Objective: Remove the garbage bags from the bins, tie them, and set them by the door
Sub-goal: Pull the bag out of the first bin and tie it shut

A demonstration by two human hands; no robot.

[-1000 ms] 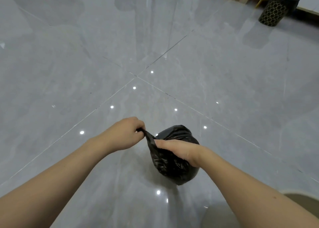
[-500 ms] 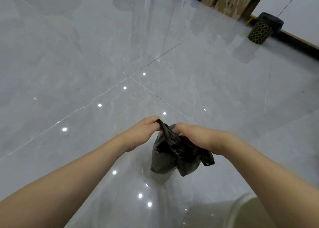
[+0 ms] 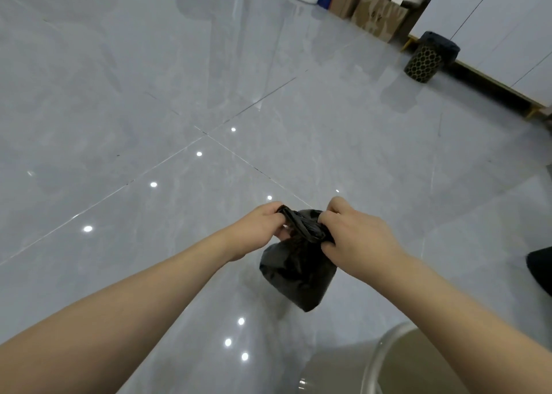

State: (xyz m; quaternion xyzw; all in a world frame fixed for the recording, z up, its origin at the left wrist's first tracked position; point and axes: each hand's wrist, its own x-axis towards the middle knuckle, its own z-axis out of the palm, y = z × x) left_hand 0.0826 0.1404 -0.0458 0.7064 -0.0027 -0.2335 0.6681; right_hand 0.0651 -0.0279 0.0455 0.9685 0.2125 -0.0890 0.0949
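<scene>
While the small black garbage bag hangs above the glossy grey floor, the left hand and right hand each clench its twisted neck from either side. Wide bare tile spreads ahead and left. A pale bin rim sits at the lower edge, and a lined honeycomb bin stands far right against white cabinets.

The garbage bag is black and shiny. The floor is pale grey tile with faint marble veins. The far bin has a gold honeycomb pattern on black. The cardboard boxes are brown. The cabinet is white.
</scene>
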